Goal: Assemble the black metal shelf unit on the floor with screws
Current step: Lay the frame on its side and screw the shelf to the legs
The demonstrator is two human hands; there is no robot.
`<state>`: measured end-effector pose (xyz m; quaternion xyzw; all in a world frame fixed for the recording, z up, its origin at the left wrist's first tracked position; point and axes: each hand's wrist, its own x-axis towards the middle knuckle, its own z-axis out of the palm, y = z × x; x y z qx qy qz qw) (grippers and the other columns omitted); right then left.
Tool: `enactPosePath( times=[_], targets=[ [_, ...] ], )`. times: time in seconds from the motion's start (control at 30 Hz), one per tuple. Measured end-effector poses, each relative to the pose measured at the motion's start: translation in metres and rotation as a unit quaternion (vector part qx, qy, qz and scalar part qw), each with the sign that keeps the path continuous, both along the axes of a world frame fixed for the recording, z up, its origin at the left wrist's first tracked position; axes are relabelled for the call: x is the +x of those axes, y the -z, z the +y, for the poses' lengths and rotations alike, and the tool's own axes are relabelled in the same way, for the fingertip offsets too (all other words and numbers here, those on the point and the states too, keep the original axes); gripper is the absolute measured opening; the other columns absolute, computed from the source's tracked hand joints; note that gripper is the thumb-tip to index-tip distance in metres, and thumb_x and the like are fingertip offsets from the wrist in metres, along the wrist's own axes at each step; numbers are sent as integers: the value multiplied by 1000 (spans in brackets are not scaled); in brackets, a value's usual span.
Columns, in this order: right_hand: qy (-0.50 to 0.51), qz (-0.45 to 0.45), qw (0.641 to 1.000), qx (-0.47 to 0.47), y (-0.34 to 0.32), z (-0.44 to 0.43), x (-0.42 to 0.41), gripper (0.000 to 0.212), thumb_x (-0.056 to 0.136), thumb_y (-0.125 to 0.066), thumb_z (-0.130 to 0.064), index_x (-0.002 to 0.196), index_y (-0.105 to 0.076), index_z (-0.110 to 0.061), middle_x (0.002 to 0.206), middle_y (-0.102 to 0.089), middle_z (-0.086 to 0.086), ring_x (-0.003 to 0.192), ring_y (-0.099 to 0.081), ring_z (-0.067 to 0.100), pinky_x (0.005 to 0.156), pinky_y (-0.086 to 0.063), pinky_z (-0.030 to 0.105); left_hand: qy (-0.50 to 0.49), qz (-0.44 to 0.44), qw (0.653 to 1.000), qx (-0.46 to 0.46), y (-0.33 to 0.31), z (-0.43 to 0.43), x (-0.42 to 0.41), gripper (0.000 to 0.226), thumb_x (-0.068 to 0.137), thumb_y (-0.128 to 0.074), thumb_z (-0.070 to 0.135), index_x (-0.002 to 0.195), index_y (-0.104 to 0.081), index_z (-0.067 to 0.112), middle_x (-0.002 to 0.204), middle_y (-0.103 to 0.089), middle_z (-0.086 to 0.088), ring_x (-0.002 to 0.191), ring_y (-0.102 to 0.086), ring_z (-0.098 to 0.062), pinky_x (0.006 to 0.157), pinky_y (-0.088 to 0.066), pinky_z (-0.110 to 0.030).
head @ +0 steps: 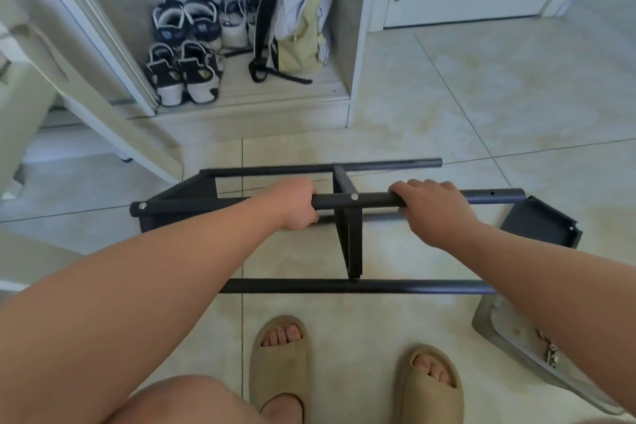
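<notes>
Head view: black metal shelf frame [344, 237], lying on its side on the tiled floor [447, 96], centre of picture. Left hand [297, 205] wrapped closed around the upper tube [358, 200], at 9 o'clock from the visible screw [353, 196]; right hand [432, 205] closed over the same tube at 3 o'clock from it. Loose shelf panel [540, 225], flat black sheet with folded edges, on the floor at 3 o'clock of the frame. Grey tray [488, 317] at 4 o'clock, holding small hardware, likely screws.

Step, judged: steadying or turning the frame. Advice: keep both grips even either side of the cross-brace, lower without twisting so fitted joints are not strained.

Materials: round tubes, matt black, smooth; flat cross-brace; silver screw heads; glossy pale tile.
</notes>
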<state>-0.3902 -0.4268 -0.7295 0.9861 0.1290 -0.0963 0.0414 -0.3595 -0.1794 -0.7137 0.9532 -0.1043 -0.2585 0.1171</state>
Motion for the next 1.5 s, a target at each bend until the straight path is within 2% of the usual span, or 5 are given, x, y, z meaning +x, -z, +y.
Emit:
enactPosePath(
  times=[0.33,0.63,0.93,1.17,1.5],
  targets=[
    [36,-82,996,-16,-20,3,-19,34,105,-46,-24,138,-42,-33,133,-54,-6,124,-50,23,113,-27,44,-22,-68,997,-2,-16,-6,-23,28,89,-51,6,113,-63,16,100,-56,-4,94,-59,-28,82,-51,-36],
    [75,-74,994,9,5,3,23,33,106,-43,-22,138,-44,-33,136,-52,-6,127,-47,22,113,-28,45,-37,-144,989,-3,16,-7,15,15,97,-53,13,108,-57,22,108,-57,-4,97,-55,-26,79,-37,-35],
    [96,-127,982,102,42,16,79,41,104,-50,-22,144,-48,-23,143,-53,1,138,-42,26,122,-20,51,-101,-233,967,35,43,-7,58,21,101,-50,19,117,-59,29,111,-58,1,107,-49,-26,97,-33,-43],
    [82,-21,989,123,33,22,61,68,107,-34,-50,162,-5,-22,170,4,2,157,9,23,126,1,49,-127,-216,966,58,39,-5,48,35,102,-50,29,137,-47,26,139,-50,-3,131,-39,-30,114,-19,-51],
    [90,14,991,93,-14,-32,-22,69,106,-32,-51,162,-3,-26,171,2,-3,157,5,19,127,-5,46,38,-256,966,-11,-3,-52,-7,53,102,-42,44,152,-32,27,163,-24,-3,150,-15,-28,122,-14,-47]
  ],
)
